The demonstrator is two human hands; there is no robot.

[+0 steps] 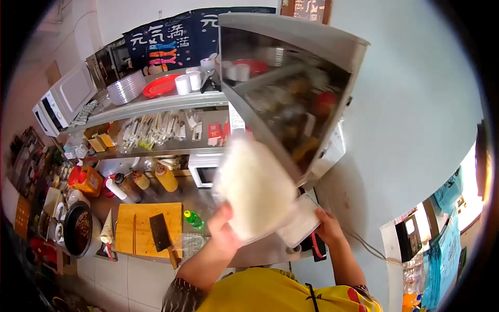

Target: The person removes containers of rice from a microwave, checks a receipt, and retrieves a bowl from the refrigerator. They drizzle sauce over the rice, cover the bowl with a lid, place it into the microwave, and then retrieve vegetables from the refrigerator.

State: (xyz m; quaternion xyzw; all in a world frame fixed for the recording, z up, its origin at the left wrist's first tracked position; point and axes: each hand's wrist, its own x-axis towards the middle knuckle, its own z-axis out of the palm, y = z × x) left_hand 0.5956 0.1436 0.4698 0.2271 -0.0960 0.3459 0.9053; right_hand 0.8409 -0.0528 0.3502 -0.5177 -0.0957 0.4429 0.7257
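Observation:
A large clear container with white contents (257, 190), blurred by motion, is held up in front of me. My left hand (223, 229) grips its lower left edge with the thumb across the side. Lower and to the right, my right hand (328, 226) holds a smaller clear container with whitish contents (299, 222) by its right edge. The two containers overlap in view; whether they touch is unclear. Just behind them is a steel-framed cabinet with a dark glass front (291, 88).
A wooden board (125, 223) with a cleaver (160, 234) lies left on the counter, near a green-capped bottle (193, 219). Sauce bottles (165, 178) and a dark pot (82, 229) stand farther left. Shelves (156, 106) hold a red plate (161, 86) and wrapped utensils (156, 127).

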